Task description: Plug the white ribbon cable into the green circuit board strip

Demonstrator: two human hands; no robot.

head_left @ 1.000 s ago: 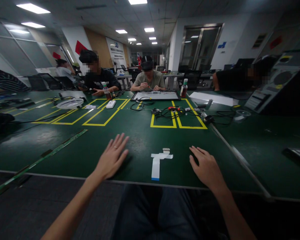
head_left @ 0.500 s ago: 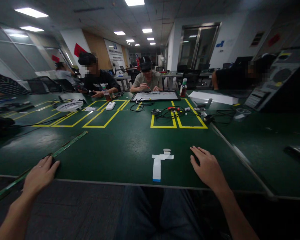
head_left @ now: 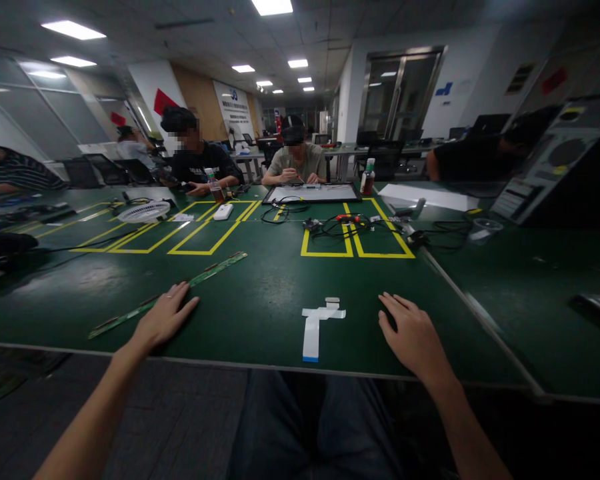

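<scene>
A long, narrow green circuit board (head_left: 217, 269) lies at a slant on the green table, its middle hidden under my left hand (head_left: 164, 315). The fingers of that hand are closed over the strip, while the thumb stands out to the right. My right hand (head_left: 411, 333) rests on the table with its fingers stretched out and the thumb apart, holding nothing. Between my hands, closer to the right one, is a white flat ribbon cable (head_left: 311, 337) with a blue end; it is folded into a branching shape, and a small connector (head_left: 333, 301) shows at its top.
Yellow tape outlines (head_left: 327, 254) mark the table ahead. Beyond them are tangled black cables (head_left: 325, 228), a white fan (head_left: 144, 212), bottles (head_left: 368, 177) and a framed panel (head_left: 310, 193) where a person works. A computer case (head_left: 550, 160) stands at right, near a clear plastic cup (head_left: 484, 230).
My left hand has moved right and farther onto the table, bringing the circuit board along. The strip's near end, formerly past the table edge, now lies on the table. My right hand stays put.
</scene>
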